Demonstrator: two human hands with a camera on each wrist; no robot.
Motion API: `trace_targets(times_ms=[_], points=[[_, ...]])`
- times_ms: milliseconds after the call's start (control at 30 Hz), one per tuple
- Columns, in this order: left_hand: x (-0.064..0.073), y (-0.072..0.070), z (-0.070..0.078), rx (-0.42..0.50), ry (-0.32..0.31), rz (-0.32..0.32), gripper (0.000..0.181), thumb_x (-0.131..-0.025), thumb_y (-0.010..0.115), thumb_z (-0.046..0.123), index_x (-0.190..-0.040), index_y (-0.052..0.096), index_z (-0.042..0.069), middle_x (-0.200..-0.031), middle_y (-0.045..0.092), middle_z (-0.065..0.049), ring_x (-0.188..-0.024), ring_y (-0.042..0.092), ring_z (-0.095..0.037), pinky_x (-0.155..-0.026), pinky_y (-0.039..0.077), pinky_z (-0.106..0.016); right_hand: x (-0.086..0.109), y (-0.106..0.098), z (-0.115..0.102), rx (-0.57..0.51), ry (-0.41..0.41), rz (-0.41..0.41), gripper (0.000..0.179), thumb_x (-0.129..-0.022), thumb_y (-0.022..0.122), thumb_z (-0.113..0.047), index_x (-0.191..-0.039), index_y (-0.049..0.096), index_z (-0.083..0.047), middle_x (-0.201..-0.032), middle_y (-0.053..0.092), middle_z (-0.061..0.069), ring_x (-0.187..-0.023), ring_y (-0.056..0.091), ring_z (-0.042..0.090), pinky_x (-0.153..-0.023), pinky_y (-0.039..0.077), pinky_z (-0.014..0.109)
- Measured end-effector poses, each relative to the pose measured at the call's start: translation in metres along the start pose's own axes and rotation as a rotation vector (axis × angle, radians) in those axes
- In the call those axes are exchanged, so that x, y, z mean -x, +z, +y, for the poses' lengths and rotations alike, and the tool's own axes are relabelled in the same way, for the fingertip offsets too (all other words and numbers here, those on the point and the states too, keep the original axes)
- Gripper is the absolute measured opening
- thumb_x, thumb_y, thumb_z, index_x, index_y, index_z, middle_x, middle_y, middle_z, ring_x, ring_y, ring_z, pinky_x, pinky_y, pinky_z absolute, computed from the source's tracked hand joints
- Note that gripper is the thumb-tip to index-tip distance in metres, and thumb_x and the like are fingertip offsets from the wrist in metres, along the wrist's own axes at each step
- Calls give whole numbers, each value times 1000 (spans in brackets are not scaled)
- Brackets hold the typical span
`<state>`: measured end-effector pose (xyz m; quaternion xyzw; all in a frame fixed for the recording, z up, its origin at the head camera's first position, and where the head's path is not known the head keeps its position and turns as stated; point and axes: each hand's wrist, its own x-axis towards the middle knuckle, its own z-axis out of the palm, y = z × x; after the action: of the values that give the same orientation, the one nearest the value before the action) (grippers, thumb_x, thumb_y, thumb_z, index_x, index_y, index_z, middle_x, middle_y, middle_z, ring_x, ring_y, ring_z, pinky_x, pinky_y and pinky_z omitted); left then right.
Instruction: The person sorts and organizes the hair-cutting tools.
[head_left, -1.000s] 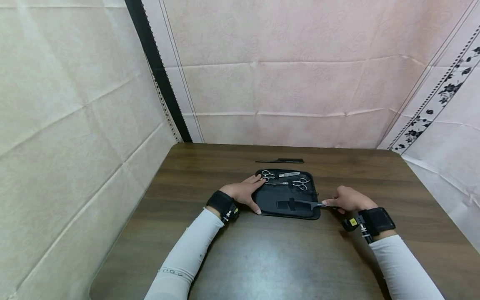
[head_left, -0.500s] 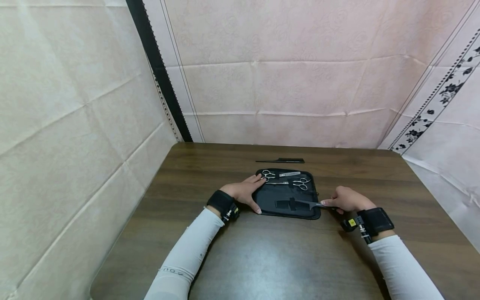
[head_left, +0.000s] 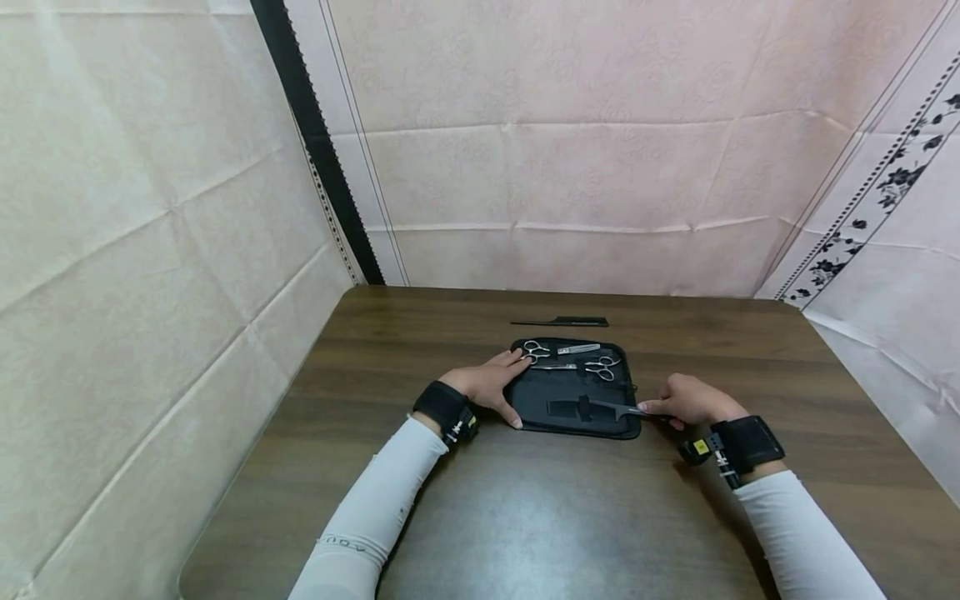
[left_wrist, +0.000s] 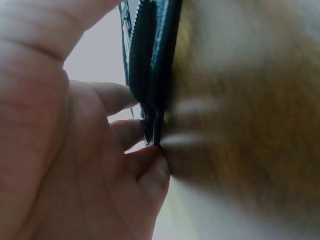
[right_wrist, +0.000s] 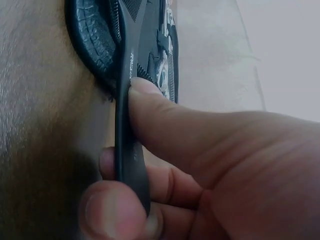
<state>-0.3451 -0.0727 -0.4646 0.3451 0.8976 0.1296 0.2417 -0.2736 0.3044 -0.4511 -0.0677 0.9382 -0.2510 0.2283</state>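
A black zip case (head_left: 543, 407) lies unfolded on the table. My left hand (head_left: 491, 386) rests along its left edge, fingers spread, thumb at the near corner; in the left wrist view the fingertips touch the zipped rim (left_wrist: 150, 75). With thumb and fingers, my right hand (head_left: 693, 398) pinches the handle of a black comb (right_wrist: 129, 120) at the case's right side. The comb's toothed end lies flat inside, passing under a small strap (head_left: 584, 407). Two pairs of silver scissors (head_left: 600, 368) sit strapped in the far half, one partly behind my left fingers.
A second black comb (head_left: 577, 322) with a thin tail lies beyond the case, near the far edge of the brown wooden table (head_left: 420, 333). Pale cloth hangings (head_left: 585, 183) stand behind and on both sides of the table.
My right hand has moved slightly left, and the comb has slid a little further left under the strap. The left hand and the case have stayed put.
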Motion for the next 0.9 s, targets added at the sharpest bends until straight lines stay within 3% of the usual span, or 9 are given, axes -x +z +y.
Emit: trace_targets(times_ms=[900], points=[[1,1,1,14,-2,10,122,-81,86,53,-169,8,21,-177,-6,-3,-164,-6,-26,-130,18,-52,4,4,-6,16,-28,4,45,-102,66,-38,-67,67,-9,-55,51,-3,-52,47,13,-56,37,29]])
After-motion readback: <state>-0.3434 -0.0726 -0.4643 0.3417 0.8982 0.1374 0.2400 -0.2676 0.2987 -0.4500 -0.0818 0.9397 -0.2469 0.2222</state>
